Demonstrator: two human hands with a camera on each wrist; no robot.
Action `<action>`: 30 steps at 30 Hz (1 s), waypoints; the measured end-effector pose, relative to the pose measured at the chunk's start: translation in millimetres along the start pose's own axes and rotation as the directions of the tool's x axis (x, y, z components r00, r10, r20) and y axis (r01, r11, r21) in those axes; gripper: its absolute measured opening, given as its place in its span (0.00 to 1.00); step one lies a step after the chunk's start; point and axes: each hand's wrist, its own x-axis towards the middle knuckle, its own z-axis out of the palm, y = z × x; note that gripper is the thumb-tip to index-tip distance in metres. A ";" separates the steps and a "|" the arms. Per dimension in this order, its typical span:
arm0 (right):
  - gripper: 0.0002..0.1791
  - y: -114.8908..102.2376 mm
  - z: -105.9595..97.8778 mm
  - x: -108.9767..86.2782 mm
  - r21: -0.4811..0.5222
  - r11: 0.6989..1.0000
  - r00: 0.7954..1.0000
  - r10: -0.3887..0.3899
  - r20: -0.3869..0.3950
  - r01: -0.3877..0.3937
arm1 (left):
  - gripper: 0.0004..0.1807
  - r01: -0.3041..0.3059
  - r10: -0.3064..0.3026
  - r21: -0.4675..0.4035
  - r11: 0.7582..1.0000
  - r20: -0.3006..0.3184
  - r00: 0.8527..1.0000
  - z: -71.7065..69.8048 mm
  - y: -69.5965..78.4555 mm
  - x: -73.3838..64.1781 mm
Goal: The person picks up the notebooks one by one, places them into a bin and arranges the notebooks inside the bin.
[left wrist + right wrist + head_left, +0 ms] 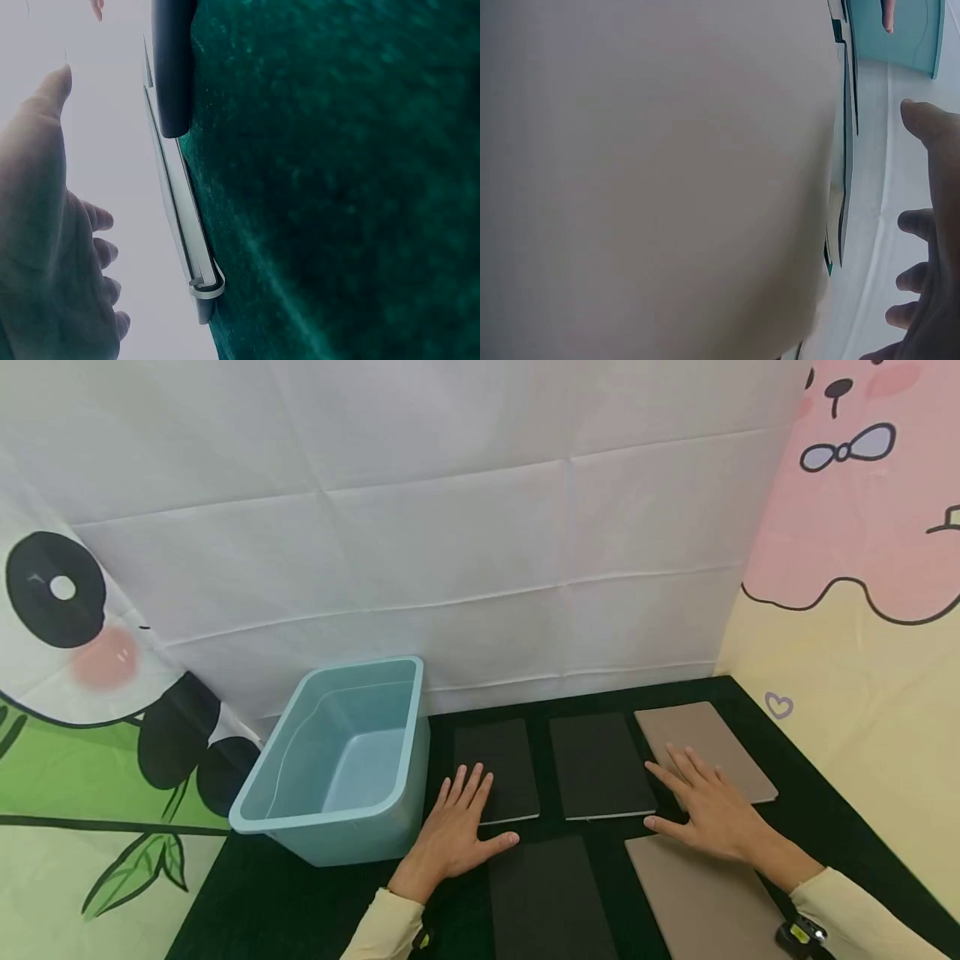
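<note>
My left hand (452, 837) is spread with straight fingers, holding nothing, beside the blue bin. Its fingertips overlap a black notebook (506, 760) in the head view, and its thumb points over another black notebook (551, 902). In the left wrist view the palm (45, 247) stands off from a notebook's page edge (180, 202). A third black notebook (600, 760) lies between the hands. Over two taupe notebooks, one far (693, 731) and one near (701, 902), my right hand (708, 818) spreads its fingers, also holding nothing. The near taupe cover (667, 187) fills much of the right wrist view.
A light blue plastic bin (416, 735) stands on the left of the table, its visible inside bare. Dark green cloth (285, 902) covers the table. A white curtain (465, 527) hangs behind, with cartoon-printed cloth (847, 677) at the right side.
</note>
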 end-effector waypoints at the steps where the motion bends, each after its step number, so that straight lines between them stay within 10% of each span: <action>1: 0.49 0.1 0.3 -0.1 0.001 1.000 1.000 -0.001 -0.001 0.001 | 0.58 0.001 -0.001 0.004 1.000 0.004 1.000 0.0 0.1 -0.2; 19: 0.48 4.9 -20.6 -18.7 0.071 0.997 1.000 0.001 -0.007 0.000 | 0.56 -0.028 0.028 0.021 0.999 0.001 1.000 -12.3 7.5 -1.0; 30: 0.51 -5.8 -35.8 -75.0 0.047 0.979 0.978 0.194 0.070 -0.198 | 0.56 -0.105 0.103 0.053 0.993 0.041 0.994 -52.1 35.4 -26.6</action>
